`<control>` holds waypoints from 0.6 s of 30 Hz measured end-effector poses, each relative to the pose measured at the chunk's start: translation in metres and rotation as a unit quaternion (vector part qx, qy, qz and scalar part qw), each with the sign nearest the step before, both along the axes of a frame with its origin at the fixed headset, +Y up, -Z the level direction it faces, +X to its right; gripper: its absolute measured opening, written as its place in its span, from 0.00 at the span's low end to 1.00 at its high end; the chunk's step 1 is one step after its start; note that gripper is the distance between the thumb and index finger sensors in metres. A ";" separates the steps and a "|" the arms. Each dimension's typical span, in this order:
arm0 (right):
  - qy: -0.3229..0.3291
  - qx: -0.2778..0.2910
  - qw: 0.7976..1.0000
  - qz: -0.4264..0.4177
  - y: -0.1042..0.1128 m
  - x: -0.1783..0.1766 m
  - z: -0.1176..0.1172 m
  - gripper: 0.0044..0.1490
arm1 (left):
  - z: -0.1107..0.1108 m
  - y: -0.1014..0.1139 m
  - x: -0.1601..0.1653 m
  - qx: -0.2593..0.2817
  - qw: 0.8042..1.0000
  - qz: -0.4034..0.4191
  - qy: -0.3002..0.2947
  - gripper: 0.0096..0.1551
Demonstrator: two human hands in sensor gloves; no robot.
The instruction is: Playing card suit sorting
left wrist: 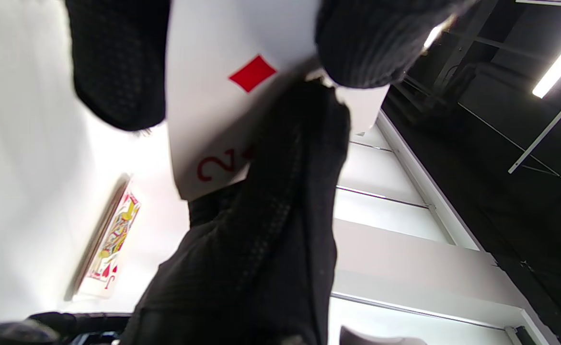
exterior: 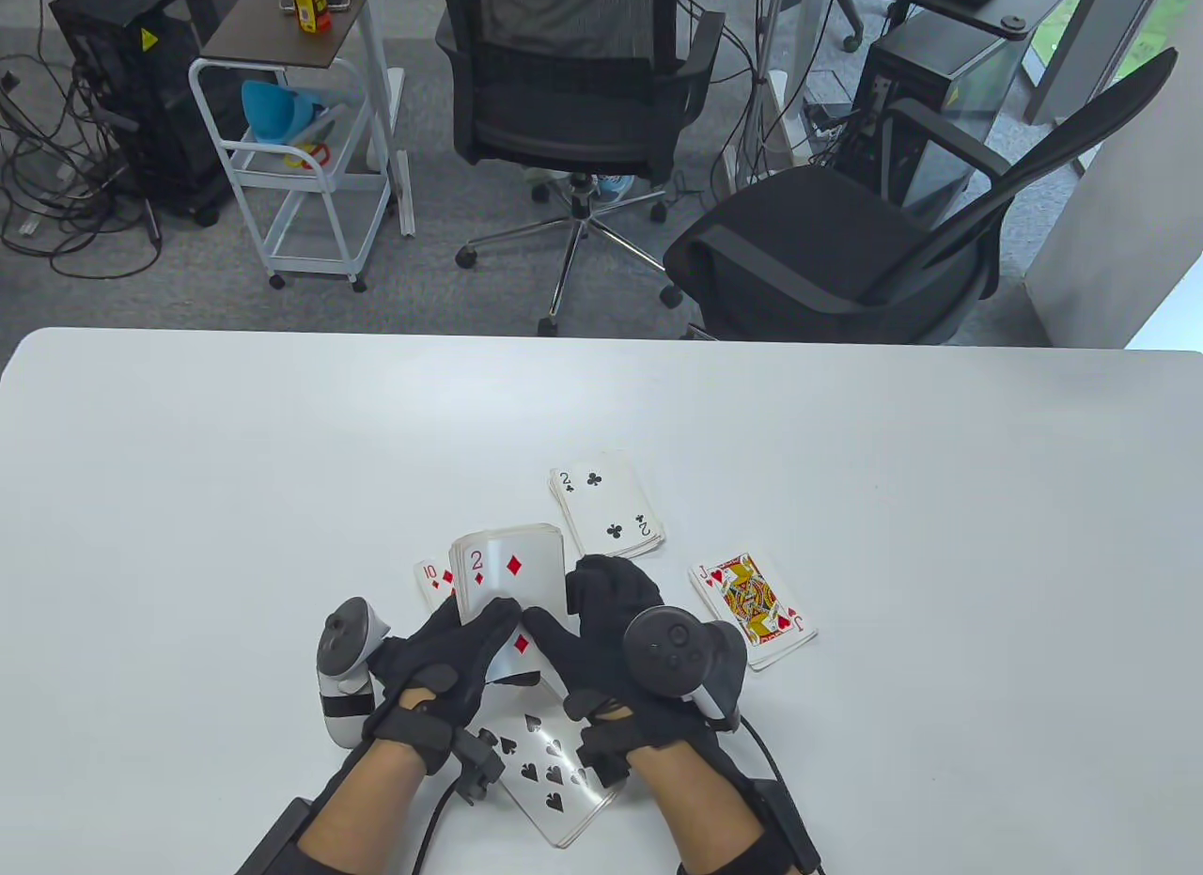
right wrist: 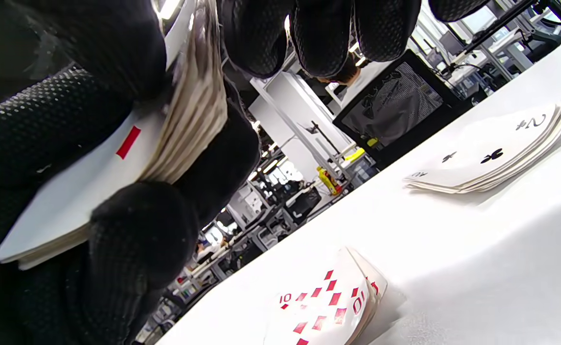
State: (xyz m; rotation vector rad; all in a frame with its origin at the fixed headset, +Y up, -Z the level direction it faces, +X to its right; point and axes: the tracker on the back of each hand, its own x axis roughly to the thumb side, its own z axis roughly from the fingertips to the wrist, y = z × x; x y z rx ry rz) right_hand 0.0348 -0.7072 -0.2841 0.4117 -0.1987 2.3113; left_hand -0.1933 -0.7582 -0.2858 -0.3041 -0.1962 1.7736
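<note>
Tabletop (exterior: 282,461): thick deck (exterior: 507,584), diamond two up.

Beyond the white table (exterior: 282,424) — grey carpet (exterior: 122,297), two black office chairs (exterior: 578,76), a white trolley (exterior: 291,161).

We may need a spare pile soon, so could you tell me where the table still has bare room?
Bare table spreads left of the ten of diamonds pile, right of the jack of hearts pile, and beyond the two of clubs pile. It is crowded around both hands, left hand and right hand, above the spades pile.
</note>
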 end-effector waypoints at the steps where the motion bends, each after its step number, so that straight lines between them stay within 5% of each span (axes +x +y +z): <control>1: 0.003 -0.002 1.000 0.006 0.000 0.000 0.000 0.40 | 0.000 0.000 0.000 -0.001 1.000 0.006 0.003 0.31; 18: -0.009 0.067 0.997 -0.045 0.005 0.006 0.001 0.23 | 0.000 -0.002 -0.003 -0.014 0.999 0.047 0.013 0.33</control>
